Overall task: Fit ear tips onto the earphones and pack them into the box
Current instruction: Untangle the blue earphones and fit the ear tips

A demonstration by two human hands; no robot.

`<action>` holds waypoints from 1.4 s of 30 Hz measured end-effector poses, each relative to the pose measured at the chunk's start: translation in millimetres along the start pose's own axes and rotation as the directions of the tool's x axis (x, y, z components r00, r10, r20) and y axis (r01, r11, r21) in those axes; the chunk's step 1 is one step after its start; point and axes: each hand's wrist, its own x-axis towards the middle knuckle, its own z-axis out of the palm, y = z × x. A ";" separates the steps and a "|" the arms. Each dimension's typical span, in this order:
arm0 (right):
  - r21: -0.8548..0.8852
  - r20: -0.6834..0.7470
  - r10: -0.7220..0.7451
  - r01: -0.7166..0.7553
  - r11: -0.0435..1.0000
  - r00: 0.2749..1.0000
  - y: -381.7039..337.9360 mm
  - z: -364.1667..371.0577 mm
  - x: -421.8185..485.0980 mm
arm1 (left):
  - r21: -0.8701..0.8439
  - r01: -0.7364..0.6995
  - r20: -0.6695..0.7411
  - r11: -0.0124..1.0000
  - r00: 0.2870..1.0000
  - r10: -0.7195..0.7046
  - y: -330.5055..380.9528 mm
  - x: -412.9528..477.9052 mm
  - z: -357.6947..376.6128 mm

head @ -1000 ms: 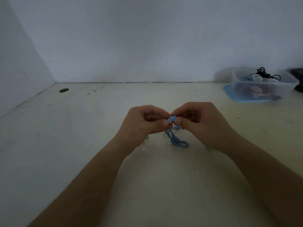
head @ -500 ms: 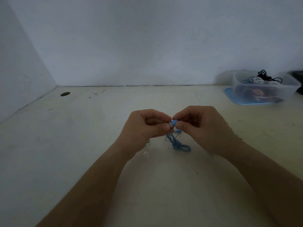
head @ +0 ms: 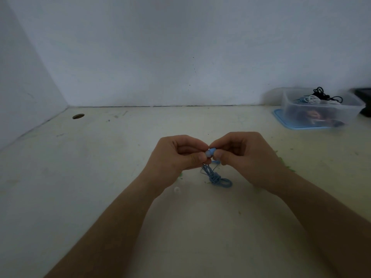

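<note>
The left hand (head: 176,155) and right hand (head: 243,155) meet fingertip to fingertip at the centre of the frame. The right grip pinches the blue earbud (head: 211,151), and the left grip pinches the pale ear tip (head: 207,154) pressed against its end. The knotted blue cable (head: 217,178) hangs from the earbud down to the tabletop (head: 100,177). A loose white ear tip (head: 177,190) lies to the lower left of the cable.

In the upper right, the clear box (head: 321,111) holds other cords (head: 319,97) and stands on a blue lid (head: 297,126).

Hands, earbud and cable keep the same pose as half a second ago. The whole scene sits slightly lower in the frame than a second ago.
</note>
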 end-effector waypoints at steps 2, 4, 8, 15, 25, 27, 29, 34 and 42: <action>-0.011 -0.006 -0.005 0.005 1.000 1.000 1.1 -0.2 0.4 | 0.012 -0.001 -0.005 1.000 1.000 0.001 -0.9 0.4 0.1; -0.055 -0.023 -0.019 0.018 0.998 1.000 1.9 1.4 -0.9 | 0.017 0.001 -0.009 1.000 1.000 -0.001 -1.6 0.1 0.5; -0.114 -0.030 -0.048 0.044 0.993 0.998 1.6 3.5 -1.0 | 0.018 0.002 -0.018 1.000 1.000 -0.001 -1.5 0.7 0.2; -0.016 0.016 -0.007 0.007 1.000 1.000 -1.0 -3.3 0.7 | -0.011 0.005 0.015 1.000 1.000 -0.005 0.9 0.1 0.4; -0.108 -0.040 -0.061 0.056 0.993 0.997 -0.2 2.5 -1.2 | -0.001 0.016 -0.013 1.000 1.000 -0.016 2.1 -0.5 0.5; -0.053 -0.053 -0.049 0.046 0.998 0.997 0.4 3.4 -1.4 | -0.016 0.020 -0.019 1.000 1.000 -0.020 1.7 0.2 -0.1; 0.028 -0.051 -0.015 0.016 0.999 0.999 1.3 3.6 -1.4 | -0.031 0.021 -0.025 0.999 0.999 -0.022 1.0 0.7 -0.8; -0.031 -0.023 -0.032 0.031 0.999 0.999 1.7 -0.4 -0.5 | -0.021 0.031 -0.016 0.999 0.999 -0.032 1.1 -0.5 0.6; -0.015 -0.016 -0.028 0.027 1.000 0.999 0.4 2.8 -1.8 | -0.055 0.046 -0.008 0.997 0.999 -0.047 1.6 -1.1 0.5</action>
